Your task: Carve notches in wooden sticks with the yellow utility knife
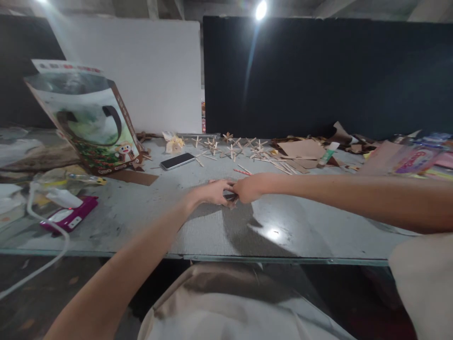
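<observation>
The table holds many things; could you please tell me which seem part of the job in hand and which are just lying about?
In use: left hand, right hand, small unclear piece between them; perhaps crossed sticks.
Lying about, apparently: phone, purple power strip, printed bag.

A small, dark grey piece (230, 195) of a material too blurred to make out shows in the gap between the left hand (216, 192) and the right hand (247, 187). Fingers cover much of it, so its full outline is hidden. Its visible part looks narrow, lying roughly crosswise over the middle of the pale grey bench (205, 231); whether it touches the surface cannot be told.
</observation>
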Tool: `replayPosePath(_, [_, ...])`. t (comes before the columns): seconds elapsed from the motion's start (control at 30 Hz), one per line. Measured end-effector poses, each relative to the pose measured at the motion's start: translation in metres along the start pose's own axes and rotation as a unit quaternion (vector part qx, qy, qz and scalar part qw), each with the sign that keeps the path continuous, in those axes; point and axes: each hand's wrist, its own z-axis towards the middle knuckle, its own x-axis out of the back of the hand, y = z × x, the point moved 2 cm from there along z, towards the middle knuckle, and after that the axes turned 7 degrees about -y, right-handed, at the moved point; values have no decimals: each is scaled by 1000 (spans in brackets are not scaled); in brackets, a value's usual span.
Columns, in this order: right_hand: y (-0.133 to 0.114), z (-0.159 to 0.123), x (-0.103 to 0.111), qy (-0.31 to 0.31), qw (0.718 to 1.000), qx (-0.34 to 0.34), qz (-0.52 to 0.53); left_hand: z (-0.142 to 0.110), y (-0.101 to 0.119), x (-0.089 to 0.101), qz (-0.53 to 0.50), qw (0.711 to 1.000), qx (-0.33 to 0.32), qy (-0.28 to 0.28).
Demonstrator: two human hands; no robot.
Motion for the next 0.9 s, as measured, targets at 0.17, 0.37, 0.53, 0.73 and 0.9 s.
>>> replayPosePath(0.17, [14, 11, -1, -92, 991, -20, 98, 0, 5, 1, -26, 1000, -4, -5])
replayPosePath(0.37, [28, 17, -8, -183, 958, -6, 221, -4, 7, 2, -12, 1000, 17, -11])
replayPosePath(0.53, [33, 16, -11, -250, 914, 16, 319, -5, 5, 1, -10, 999, 27, -14])
replayPosePath(0.73, [41, 20, -13, -289, 866, 35, 406, -3, 4, 0, -1, 1000, 27, -9])
replayPosePath(0.9, [51, 17, -16, -280, 861, 37, 423, -6, 5, 0, -11, 999, 38, -22])
